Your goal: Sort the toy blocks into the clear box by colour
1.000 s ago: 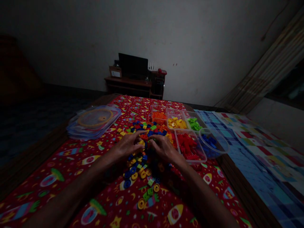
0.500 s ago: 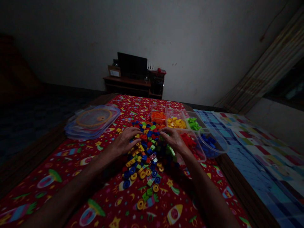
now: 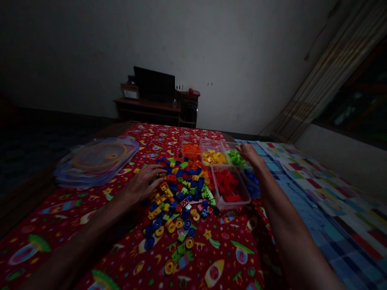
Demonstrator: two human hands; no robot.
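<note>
Left hand (image 3: 141, 184) lies palm-down on the 9 o'clock edge of the pile of bricks (image 3: 184, 187), fingers spread loose, tips touching pieces, nothing pinched that I can see. Right hand (image 3: 249, 153) is out at about 1 o'clock from the pile, over the green tray (image 3: 226, 146), fingers curled downward; cannot tell if it has a piece (dark, and the fingers hide the inside). The pile sits mid-cloth on the red tablecloth (image 3: 236, 241), mixed colours, with round wheel-like pieces strung out toward 6 o'clock. The red tray (image 3: 234, 204) is just beside the pile at 3 o'clock, the yellow tray (image 3: 211, 143) and orange tray (image 3: 189, 141) at 12 to 1 o'clock, and a stack of clear lids (image 3: 93, 161) lies well apart at 10 o'clock. Handling, as a judgement: the bricks look like hard moulded plastic, so light, stiff, smooth, not fragile. Best hold is likely a thumb-and-finger pinch on two opposite side walls. Loose neighbours may slide or scatter on the cloth.
</note>
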